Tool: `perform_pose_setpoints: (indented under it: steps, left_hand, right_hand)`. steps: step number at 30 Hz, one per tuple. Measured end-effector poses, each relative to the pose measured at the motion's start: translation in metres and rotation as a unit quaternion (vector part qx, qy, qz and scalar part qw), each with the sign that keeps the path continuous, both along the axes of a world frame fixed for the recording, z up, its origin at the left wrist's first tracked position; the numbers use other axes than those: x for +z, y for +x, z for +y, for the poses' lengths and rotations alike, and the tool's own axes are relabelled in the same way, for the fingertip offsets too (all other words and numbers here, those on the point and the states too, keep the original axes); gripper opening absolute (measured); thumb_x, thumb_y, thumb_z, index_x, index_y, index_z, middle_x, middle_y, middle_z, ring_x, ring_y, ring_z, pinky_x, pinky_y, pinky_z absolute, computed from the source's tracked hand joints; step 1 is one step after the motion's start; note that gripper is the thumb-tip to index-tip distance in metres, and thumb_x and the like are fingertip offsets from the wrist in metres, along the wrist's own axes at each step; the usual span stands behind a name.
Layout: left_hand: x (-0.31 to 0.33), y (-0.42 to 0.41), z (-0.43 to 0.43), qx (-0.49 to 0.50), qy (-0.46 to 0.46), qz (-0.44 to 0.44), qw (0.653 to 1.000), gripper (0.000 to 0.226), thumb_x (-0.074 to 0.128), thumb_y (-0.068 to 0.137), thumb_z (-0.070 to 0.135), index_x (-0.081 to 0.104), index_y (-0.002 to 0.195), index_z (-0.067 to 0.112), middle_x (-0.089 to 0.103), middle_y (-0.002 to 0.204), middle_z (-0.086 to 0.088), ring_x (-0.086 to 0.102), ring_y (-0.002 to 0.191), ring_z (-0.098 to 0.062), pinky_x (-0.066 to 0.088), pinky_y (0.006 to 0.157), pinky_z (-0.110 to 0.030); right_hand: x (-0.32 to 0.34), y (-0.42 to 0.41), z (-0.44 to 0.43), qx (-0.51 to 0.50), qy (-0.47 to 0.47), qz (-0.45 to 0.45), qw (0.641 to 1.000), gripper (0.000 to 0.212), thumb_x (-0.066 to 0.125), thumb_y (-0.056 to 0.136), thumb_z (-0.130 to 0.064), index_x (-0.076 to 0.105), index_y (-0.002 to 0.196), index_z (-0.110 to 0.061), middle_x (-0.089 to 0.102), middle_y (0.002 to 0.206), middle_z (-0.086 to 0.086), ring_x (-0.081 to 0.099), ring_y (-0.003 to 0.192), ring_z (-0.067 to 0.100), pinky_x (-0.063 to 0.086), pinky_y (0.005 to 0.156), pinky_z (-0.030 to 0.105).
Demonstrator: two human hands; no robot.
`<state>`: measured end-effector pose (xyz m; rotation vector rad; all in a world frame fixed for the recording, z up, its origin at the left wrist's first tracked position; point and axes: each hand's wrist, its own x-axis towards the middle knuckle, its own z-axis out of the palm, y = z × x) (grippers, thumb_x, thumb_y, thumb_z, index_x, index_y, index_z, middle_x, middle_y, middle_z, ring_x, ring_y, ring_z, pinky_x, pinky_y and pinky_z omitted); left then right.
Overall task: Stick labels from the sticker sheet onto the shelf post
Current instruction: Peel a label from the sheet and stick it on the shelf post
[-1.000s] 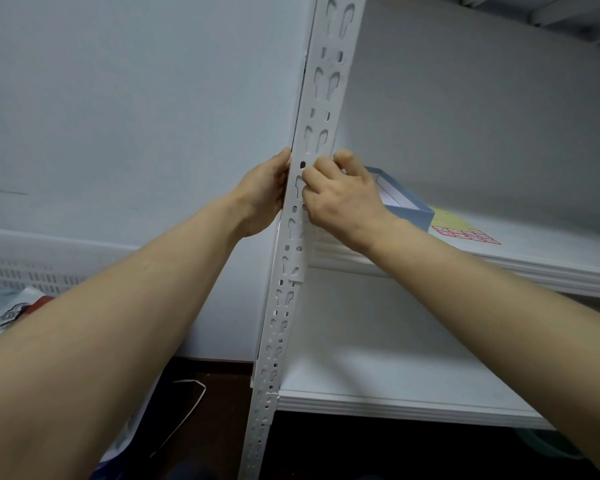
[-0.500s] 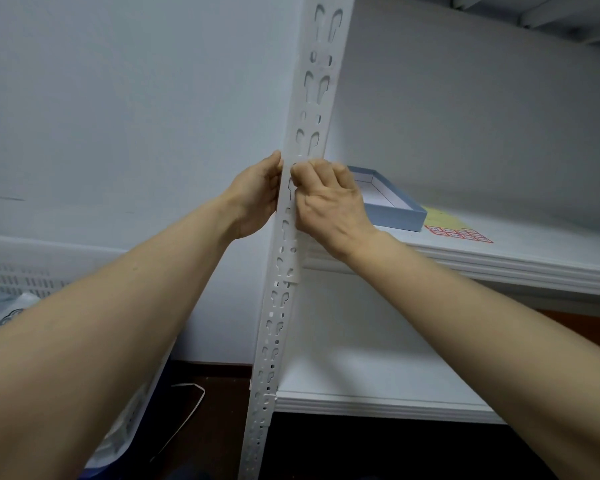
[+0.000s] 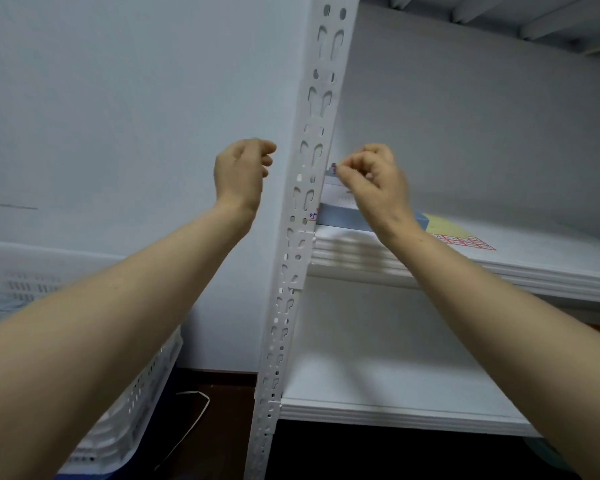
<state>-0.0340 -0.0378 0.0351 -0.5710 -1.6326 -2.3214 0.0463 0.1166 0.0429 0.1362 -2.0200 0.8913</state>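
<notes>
Evidently a label is about to go on: a person faces a tall white perforated metal shelf post (image 3: 311,133), both bare arms raised, one hand on each side of it. The right hand (image 3: 371,178) hovers just right of the post, above a shallow blue box (image 3: 340,216). Its fingers (image 3: 343,168) are curled, pinching what looks like a small pale label (image 3: 333,167) with a purplish mark; whether it touches the post I cannot tell. The left hand (image 3: 243,168) stands apart from the post, wrist bent, fingers (image 3: 265,148) curled toward the thumb, nothing visible in them. The yellow sticker sheet with a red grid (image 3: 458,233) lies flat on the white shelf board (image 3: 534,268), beyond the box. Next, probably, the label needs lining up on a bare strip between slots, then pressing flat — the left hand could steady the post.
</notes>
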Motion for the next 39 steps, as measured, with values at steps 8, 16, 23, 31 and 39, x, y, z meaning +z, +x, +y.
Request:
perform_pose_setpoints:
  steps: [8, 16, 23, 31, 39]
  left_hand:
    - [0.012, 0.043, 0.041, -0.047, -0.092, 0.124, 0.987, 0.024, 0.046, 0.088, 0.009, 0.066, 0.077, 0.017, 0.063, 0.075, -0.003, 0.057, 0.069, -0.012, 0.046, 0.054, -0.024]
    - [0.013, 0.049, 0.088, -0.07, -0.204, 0.175, 0.961, 0.031, 0.06, 0.086, 0.005, 0.067, 0.115, 0.01, 0.069, 0.097, -0.004, 0.067, 0.093, -0.018, 0.055, 0.09, -0.033]
    - [0.012, 0.049, 0.116, -0.074, -0.195, 0.194, 0.959, 0.032, 0.072, 0.081, 0.01, 0.069, 0.112, 0.009, 0.069, 0.089, 0.0, 0.066, 0.084, -0.01, 0.052, 0.085, -0.017]
    - [0.009, 0.039, 0.135, -0.054, -0.197, 0.219, 0.954, 0.027, 0.073, 0.08, 0.011, 0.071, 0.105, 0.003, 0.073, 0.102, -0.013, 0.067, 0.093, -0.016, 0.052, 0.088, -0.022]
    - [0.009, 0.03, 0.149, -0.02, -0.247, 0.232, 0.941, 0.025, 0.071, 0.083, 0.014, 0.072, 0.106, 0.005, 0.073, 0.09, -0.014, 0.055, 0.056, -0.008, 0.047, 0.061, -0.019]
  right_hand:
    - [0.006, 0.019, 0.027, 0.059, -0.269, -0.045, 0.96, 0.03, 0.042, 0.085, 0.002, 0.064, 0.07, -0.011, 0.062, 0.078, 0.003, 0.046, 0.061, 0.01, 0.033, 0.046, 0.018]
    - [0.012, 0.035, 0.059, 0.091, -0.366, -0.087, 0.922, 0.03, 0.037, 0.086, -0.001, 0.063, 0.073, -0.007, 0.062, 0.076, 0.002, 0.046, 0.061, 0.012, 0.03, 0.049, 0.021]
    - [0.017, 0.034, 0.083, 0.069, -0.345, -0.11, 0.929, 0.032, 0.036, 0.085, 0.002, 0.063, 0.071, -0.008, 0.061, 0.075, 0.002, 0.047, 0.062, 0.012, 0.032, 0.051, 0.022]
    - [0.012, 0.022, 0.1, 0.051, -0.324, -0.131, 0.935, 0.032, 0.036, 0.082, 0.003, 0.064, 0.069, -0.009, 0.061, 0.077, 0.002, 0.048, 0.065, 0.012, 0.034, 0.052, 0.023]
    - [0.012, 0.011, 0.11, -0.002, -0.287, -0.154, 0.946, 0.032, 0.042, 0.073, 0.007, 0.065, 0.066, -0.014, 0.062, 0.081, 0.001, 0.049, 0.075, 0.014, 0.035, 0.054, 0.023]
